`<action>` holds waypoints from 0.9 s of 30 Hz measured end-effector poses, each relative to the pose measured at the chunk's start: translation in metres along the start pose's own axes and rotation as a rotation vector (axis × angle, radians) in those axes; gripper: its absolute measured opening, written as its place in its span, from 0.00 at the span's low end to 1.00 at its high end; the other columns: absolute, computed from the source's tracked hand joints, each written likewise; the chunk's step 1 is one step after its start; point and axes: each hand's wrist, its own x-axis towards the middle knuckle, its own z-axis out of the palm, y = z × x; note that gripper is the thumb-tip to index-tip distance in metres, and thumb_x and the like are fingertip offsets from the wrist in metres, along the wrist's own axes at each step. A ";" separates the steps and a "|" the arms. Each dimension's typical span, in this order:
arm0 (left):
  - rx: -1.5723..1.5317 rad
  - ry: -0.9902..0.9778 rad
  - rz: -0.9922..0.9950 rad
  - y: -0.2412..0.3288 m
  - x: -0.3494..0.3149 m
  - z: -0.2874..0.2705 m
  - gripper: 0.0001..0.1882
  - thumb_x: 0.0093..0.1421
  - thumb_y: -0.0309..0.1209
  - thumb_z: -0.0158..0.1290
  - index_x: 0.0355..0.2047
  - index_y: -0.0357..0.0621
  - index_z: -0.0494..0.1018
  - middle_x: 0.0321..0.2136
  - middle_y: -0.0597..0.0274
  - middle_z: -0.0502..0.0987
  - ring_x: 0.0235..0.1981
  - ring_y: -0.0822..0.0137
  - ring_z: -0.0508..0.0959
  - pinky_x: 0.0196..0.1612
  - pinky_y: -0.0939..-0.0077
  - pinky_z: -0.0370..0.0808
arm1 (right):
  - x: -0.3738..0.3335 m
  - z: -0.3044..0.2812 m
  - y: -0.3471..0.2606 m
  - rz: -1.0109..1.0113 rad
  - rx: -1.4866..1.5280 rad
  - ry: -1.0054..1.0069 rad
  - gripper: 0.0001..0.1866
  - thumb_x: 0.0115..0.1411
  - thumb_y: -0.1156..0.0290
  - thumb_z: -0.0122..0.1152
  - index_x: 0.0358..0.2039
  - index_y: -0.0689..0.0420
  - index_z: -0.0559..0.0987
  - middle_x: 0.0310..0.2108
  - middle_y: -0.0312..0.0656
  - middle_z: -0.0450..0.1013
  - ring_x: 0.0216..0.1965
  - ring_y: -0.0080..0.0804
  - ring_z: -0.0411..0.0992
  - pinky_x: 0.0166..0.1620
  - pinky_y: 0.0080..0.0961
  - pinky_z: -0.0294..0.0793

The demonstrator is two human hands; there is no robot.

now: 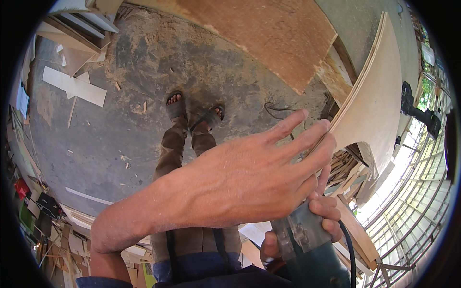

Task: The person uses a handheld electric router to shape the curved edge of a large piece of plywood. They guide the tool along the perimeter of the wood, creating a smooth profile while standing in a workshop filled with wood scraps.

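Observation:
My left hand (259,168) reaches across in front of me from the lower left, its back turned up. Its fingers are stretched out and spread, with the tips at the edge of a pale curved plywood panel (372,91); whether they press on it I cannot tell. Below it, my right hand (324,216) is closed around a trim router (312,257) with a green body and a cloudy clear base. The left hand covers part of the right hand and perhaps the tool's front end. A dark cable (352,249) runs beside the router.
A large brown board (259,33) lies ahead. A black power tool (420,110) rests at the far right, near a barred window wall (408,211). Wood offcuts (341,170) are piled under the panel. White strips (74,86) and sawdust lie on the concrete floor (120,125) around my sandalled feet.

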 end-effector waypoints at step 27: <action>0.014 0.012 0.024 -0.001 0.000 -0.003 0.15 0.58 0.31 0.57 0.40 0.28 0.78 0.66 0.35 0.68 0.73 0.41 0.64 0.75 0.36 0.61 | 0.002 0.000 -0.008 0.029 0.013 0.002 0.44 0.48 0.53 0.81 0.58 0.41 0.59 0.50 0.32 0.65 0.50 0.35 0.70 0.74 0.81 0.49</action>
